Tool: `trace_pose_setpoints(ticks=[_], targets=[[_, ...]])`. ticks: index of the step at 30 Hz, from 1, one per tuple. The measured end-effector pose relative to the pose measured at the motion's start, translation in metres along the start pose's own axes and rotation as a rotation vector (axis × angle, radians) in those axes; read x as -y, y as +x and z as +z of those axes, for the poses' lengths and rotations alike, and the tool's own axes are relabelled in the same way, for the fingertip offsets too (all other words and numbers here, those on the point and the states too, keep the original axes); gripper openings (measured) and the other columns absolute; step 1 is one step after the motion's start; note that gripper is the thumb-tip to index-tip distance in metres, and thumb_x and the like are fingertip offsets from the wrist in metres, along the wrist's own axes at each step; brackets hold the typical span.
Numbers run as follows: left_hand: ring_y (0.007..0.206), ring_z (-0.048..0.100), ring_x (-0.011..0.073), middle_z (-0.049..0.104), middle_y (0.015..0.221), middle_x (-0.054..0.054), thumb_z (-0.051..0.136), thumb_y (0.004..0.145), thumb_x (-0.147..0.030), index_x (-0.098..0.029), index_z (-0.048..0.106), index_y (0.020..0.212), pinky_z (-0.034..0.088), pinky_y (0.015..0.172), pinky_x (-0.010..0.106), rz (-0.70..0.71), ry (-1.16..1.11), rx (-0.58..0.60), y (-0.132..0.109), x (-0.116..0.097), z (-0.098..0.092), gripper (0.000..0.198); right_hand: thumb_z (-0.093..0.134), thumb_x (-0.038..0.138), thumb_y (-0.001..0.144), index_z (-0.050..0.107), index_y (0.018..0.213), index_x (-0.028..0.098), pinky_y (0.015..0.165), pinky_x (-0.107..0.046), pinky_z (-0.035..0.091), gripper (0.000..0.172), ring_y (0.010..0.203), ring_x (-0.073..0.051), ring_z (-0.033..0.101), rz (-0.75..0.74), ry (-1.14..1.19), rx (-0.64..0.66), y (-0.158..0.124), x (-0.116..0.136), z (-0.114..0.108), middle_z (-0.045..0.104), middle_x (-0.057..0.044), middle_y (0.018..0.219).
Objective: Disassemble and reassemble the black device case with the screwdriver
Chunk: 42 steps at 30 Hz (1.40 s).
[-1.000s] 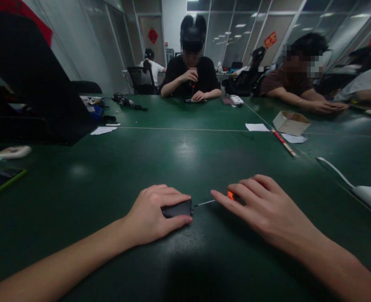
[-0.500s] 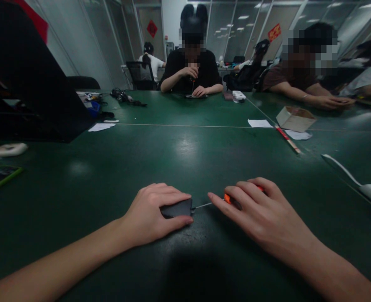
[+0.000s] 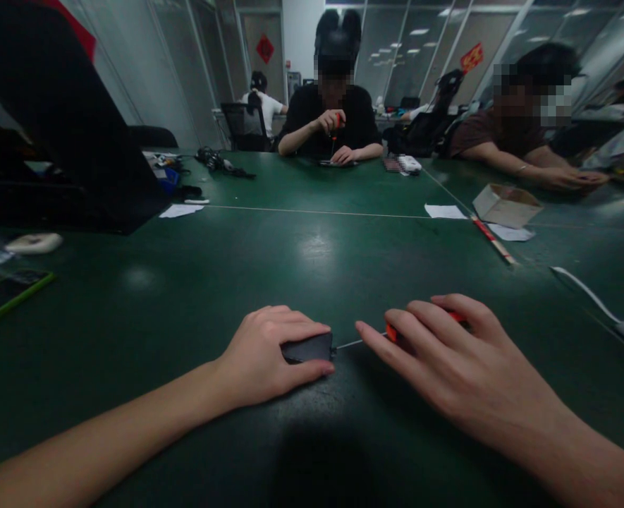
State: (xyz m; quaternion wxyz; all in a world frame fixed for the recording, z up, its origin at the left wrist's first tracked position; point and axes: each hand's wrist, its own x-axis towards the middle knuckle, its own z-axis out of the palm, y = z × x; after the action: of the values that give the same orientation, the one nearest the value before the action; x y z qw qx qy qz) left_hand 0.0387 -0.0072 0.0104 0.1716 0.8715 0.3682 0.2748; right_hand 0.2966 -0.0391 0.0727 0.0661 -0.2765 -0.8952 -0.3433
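Observation:
My left hand (image 3: 266, 356) lies on the green table (image 3: 312, 268) with fingers and thumb closed around a small flat black device (image 3: 308, 348). My right hand (image 3: 443, 360) rests to its right, fingers curled over an orange-handled screwdriver (image 3: 393, 330). The thin metal shaft of the screwdriver (image 3: 351, 343) runs left and its tip meets the right edge of the black device. My index finger lies stretched along the shaft.
A black laptop lid (image 3: 63, 134) stands at the left, with a white oval object (image 3: 34, 243) and a green-edged phone (image 3: 5, 296) near it. A small cardboard box (image 3: 506, 204) and papers lie at the right. Other people sit across the table.
My hands have hardly moved. The view has shifted slightly, and my right fingers have curled a little more over the orange handle.

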Motion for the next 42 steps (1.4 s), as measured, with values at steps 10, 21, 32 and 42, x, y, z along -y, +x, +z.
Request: trace_pose_setpoints(ticks=[10,21,32,42], targets=[[0.088,0.068,0.0227,0.076,0.102,0.003,0.069,0.079,-0.054,-0.024,0.07,0.108,0.05,0.08,0.038,-0.014,0.044,0.01,0.0,0.0,0.001,0.042,0.047,0.027,0.085,0.075,0.085,0.025,0.064,-0.045,0.035,0.028,0.064,-0.027,0.044,-0.312,-0.109,0.134,0.049,0.007,-0.032,0.058,-0.011,0.068],[0.088,0.068,0.0224,0.075,0.101,0.001,0.065,0.079,-0.061,-0.024,0.066,0.11,0.045,0.08,0.036,0.027,0.106,0.029,0.0,0.007,0.004,0.048,0.06,0.02,0.082,0.071,0.102,0.026,0.055,-0.036,0.038,0.024,0.059,-0.024,0.059,-0.173,0.168,0.275,0.033,-0.024,-0.004,0.064,-0.006,0.069],[0.087,0.068,0.0209,0.075,0.1,0.002,0.057,0.087,-0.057,-0.024,0.068,0.107,0.042,0.077,0.034,0.044,0.132,-0.023,-0.003,0.009,0.008,0.04,0.057,0.009,0.082,0.061,0.127,0.017,0.058,-0.035,0.044,0.046,0.065,-0.024,0.062,-0.066,0.134,0.276,0.005,0.003,-0.012,0.068,-0.009,0.084],[0.087,0.067,0.0216,0.075,0.099,0.003,0.058,0.086,-0.058,-0.022,0.068,0.108,0.043,0.077,0.034,0.084,0.15,-0.056,-0.005,0.013,0.01,0.043,0.051,0.014,0.094,0.063,0.121,0.028,0.057,-0.027,0.042,0.033,0.064,-0.016,0.063,0.079,0.611,0.431,0.009,-0.014,-0.004,0.068,-0.001,0.082]])
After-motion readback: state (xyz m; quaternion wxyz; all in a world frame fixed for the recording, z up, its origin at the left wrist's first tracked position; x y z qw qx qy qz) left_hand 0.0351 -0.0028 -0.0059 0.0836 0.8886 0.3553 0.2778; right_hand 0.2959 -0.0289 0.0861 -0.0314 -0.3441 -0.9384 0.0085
